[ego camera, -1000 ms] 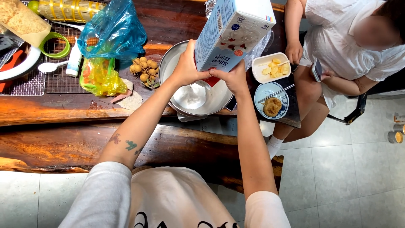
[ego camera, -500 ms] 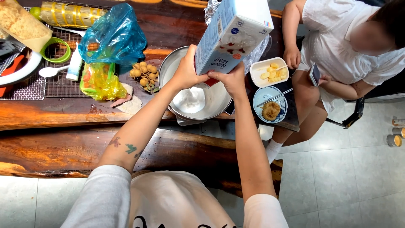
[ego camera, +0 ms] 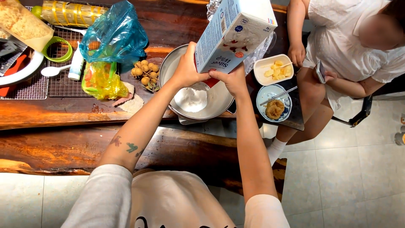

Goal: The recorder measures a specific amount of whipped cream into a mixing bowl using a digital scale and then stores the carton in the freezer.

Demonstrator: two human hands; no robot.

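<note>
Your left hand (ego camera: 185, 71) and right hand (ego camera: 233, 80) both clasp the tilted carton (ego camera: 234, 33) at its lower end. Its long axis slants up and away, spout end directly above the white cream in the metal bowl (ego camera: 168, 67) on the worktop (ego camera: 63, 114).

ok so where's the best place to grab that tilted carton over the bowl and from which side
Probably low on the carton, on its two flat broad faces near the downturned end, one hand from each side. It is tall, boxy and tipped over the metal bowl, so opposed flat faces give the firmest hold. The left hand and right hand already clasp it there.
</note>
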